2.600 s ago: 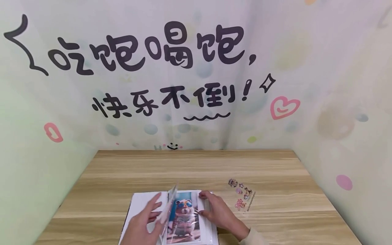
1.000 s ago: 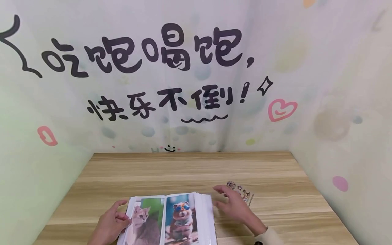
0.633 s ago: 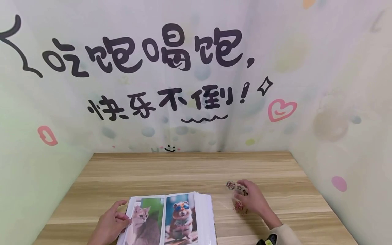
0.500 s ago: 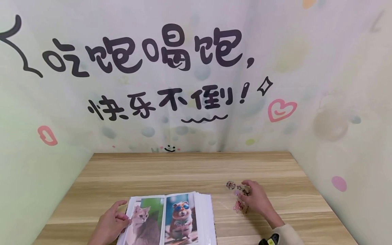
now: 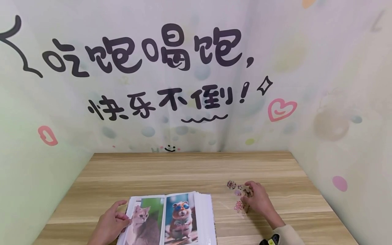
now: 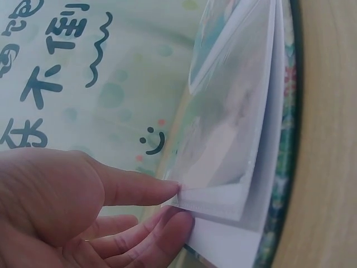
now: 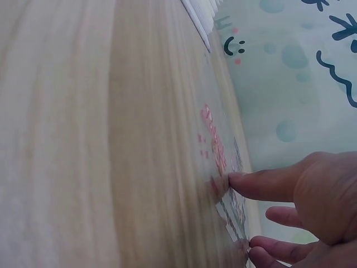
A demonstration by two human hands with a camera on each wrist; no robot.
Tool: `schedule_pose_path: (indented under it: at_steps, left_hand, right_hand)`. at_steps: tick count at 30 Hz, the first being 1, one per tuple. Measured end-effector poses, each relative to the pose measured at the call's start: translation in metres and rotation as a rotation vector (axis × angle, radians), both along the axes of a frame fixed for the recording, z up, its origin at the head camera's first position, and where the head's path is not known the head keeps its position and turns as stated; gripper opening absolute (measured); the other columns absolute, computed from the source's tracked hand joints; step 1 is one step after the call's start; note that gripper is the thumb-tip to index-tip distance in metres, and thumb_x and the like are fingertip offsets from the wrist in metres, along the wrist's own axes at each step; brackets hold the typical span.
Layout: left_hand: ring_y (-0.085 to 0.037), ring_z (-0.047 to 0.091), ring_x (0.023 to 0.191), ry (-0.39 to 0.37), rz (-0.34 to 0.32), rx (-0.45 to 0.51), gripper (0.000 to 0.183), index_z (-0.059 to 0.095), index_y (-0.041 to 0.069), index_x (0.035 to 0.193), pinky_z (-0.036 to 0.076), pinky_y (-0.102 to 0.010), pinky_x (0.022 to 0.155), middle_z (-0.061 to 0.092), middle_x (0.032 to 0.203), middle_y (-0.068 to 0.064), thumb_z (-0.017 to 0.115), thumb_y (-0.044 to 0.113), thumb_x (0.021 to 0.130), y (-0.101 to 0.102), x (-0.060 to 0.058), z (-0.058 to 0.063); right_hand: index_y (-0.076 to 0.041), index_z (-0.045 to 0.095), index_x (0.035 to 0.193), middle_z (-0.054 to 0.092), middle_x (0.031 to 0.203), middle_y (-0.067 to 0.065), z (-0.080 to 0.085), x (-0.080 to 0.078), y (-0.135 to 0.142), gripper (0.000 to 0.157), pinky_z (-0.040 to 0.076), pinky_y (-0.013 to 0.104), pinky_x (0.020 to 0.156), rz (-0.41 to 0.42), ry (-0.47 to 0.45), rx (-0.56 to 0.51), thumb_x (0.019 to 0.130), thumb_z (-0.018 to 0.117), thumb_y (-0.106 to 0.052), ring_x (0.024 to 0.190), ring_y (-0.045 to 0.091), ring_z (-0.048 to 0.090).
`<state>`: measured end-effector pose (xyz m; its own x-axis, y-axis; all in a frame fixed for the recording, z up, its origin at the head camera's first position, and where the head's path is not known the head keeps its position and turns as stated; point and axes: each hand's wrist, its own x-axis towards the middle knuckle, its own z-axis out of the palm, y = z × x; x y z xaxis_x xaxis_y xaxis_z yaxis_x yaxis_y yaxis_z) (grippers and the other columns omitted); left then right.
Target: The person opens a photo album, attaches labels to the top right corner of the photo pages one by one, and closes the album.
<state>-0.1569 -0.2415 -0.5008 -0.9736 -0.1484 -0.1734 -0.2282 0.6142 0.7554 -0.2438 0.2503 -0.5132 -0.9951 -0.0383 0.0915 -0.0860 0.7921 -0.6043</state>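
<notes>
An open photo album (image 5: 206,217) lies at the front of the table, with a cat photo (image 5: 144,221) on its left page and a photo of a hamster in sunglasses (image 5: 182,217) on its right. My left hand (image 5: 111,221) holds the album's left edge. In the left wrist view its thumb lies on the corner of a clear photo sleeve (image 6: 217,151), the other fingers lower at the edge. Right of the album, my right hand (image 5: 258,199) pinches a clear sticker sheet (image 5: 238,206) at its right side. Thumb and fingertips meet the sheet apart from each other in the right wrist view.
The wooden table (image 5: 153,170) runs back to a printed curtain (image 5: 196,136) with dark lettering. Pale curtain sides border the table left and right. A dark band (image 5: 271,240) shows at the right wrist, beside a light sleeve (image 5: 289,234).
A raised album page has been turned to the left, uncovering the cat photo. My left hand moved to the album's left edge; my right hand left the album for the sticker sheet, which shifted slightly.
</notes>
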Motion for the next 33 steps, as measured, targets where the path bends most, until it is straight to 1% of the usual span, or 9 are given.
schedule_pose_path:
  at_steps: [3, 4, 7, 10, 15, 18, 25, 33]
  left_hand:
    - [-0.016, 0.059, 0.063, 0.001, 0.003, 0.001, 0.065, 0.044, -0.004, 0.138, 0.048, -0.025, 0.055, 0.064, 0.077, -0.001, 0.072, -0.001, 0.079, 0.0002, 0.0001, -0.0003]
    - [-0.016, 0.059, 0.063, 0.002, 0.003, 0.001, 0.065, 0.044, -0.004, 0.138, 0.049, -0.025, 0.055, 0.064, 0.077, -0.001, 0.072, -0.001, 0.079, 0.0002, 0.0000, -0.0003]
    - [-0.016, 0.059, 0.063, 0.003, 0.003, 0.003, 0.065, 0.044, -0.004, 0.138, 0.049, -0.025, 0.055, 0.064, 0.077, -0.002, 0.073, -0.002, 0.079, 0.0001, 0.0001, -0.0004]
    - [-0.016, 0.059, 0.063, 0.003, 0.004, 0.006, 0.066, 0.043, -0.004, 0.138, 0.049, -0.026, 0.054, 0.064, 0.077, -0.002, 0.073, -0.002, 0.079, 0.0001, 0.0003, -0.0004]
    - [-0.016, 0.059, 0.063, 0.000, 0.005, 0.007, 0.065, 0.043, -0.005, 0.138, 0.049, -0.026, 0.054, 0.064, 0.077, -0.002, 0.074, -0.001, 0.080, -0.0001, -0.0002, -0.0009]
    - [-0.016, 0.059, 0.063, -0.005, 0.005, 0.009, 0.065, 0.043, -0.004, 0.138, 0.049, -0.026, 0.055, 0.064, 0.077, -0.002, 0.073, 0.000, 0.081, -0.0004, -0.0003, -0.0012]
    - [-0.016, 0.058, 0.064, -0.022, 0.003, -0.016, 0.063, 0.042, -0.004, 0.139, 0.047, -0.028, 0.058, 0.065, 0.079, 0.000, 0.071, 0.004, 0.084, -0.0002, -0.0017, 0.0004]
    - [-0.016, 0.058, 0.063, -0.023, 0.008, -0.001, 0.061, 0.042, -0.004, 0.139, 0.046, -0.027, 0.057, 0.065, 0.078, 0.000, 0.071, 0.007, 0.086, 0.0006, -0.0002, 0.0023]
  right_hand:
    - [0.004, 0.059, 0.121, 0.060, 0.109, 0.024, 0.0002, 0.0001, 0.0002, 0.055, 0.053, 0.042, 0.072, 0.005, 0.006, -0.008, 0.073, 0.084, -0.006, 0.092, 0.031, 0.059]
    - [0.004, 0.059, 0.121, 0.060, 0.109, 0.024, 0.0002, 0.0003, 0.0002, 0.054, 0.053, 0.043, 0.073, 0.004, 0.006, -0.009, 0.073, 0.084, -0.005, 0.092, 0.031, 0.059]
    - [0.004, 0.059, 0.120, 0.061, 0.108, 0.024, 0.0002, 0.0011, -0.0001, 0.053, 0.053, 0.045, 0.076, 0.002, 0.009, -0.012, 0.073, 0.083, -0.005, 0.093, 0.032, 0.059]
    - [0.005, 0.059, 0.119, 0.062, 0.110, 0.024, 0.0002, 0.0016, -0.0008, 0.053, 0.053, 0.051, 0.083, 0.005, 0.011, -0.013, 0.073, 0.083, -0.003, 0.097, 0.036, 0.061]
    - [0.007, 0.059, 0.120, 0.065, 0.110, 0.022, -0.0002, 0.0025, -0.0018, 0.051, 0.052, 0.053, 0.088, -0.003, 0.013, -0.014, 0.075, 0.082, -0.002, 0.099, 0.037, 0.062]
    - [0.007, 0.060, 0.119, 0.067, 0.110, 0.022, -0.0012, 0.0031, -0.0016, 0.050, 0.052, 0.052, 0.089, -0.013, 0.022, -0.012, 0.075, 0.082, -0.001, 0.100, 0.037, 0.063]
    - [0.005, 0.060, 0.119, 0.068, 0.110, 0.022, -0.0035, 0.0028, 0.0000, 0.053, 0.052, 0.053, 0.087, -0.025, 0.043, 0.008, 0.073, 0.084, -0.004, 0.097, 0.034, 0.064]
    - [0.003, 0.061, 0.120, 0.072, 0.107, 0.018, -0.0073, 0.0032, 0.0027, 0.053, 0.049, 0.055, 0.086, -0.041, 0.077, 0.035, 0.074, 0.084, -0.007, 0.094, 0.033, 0.065]
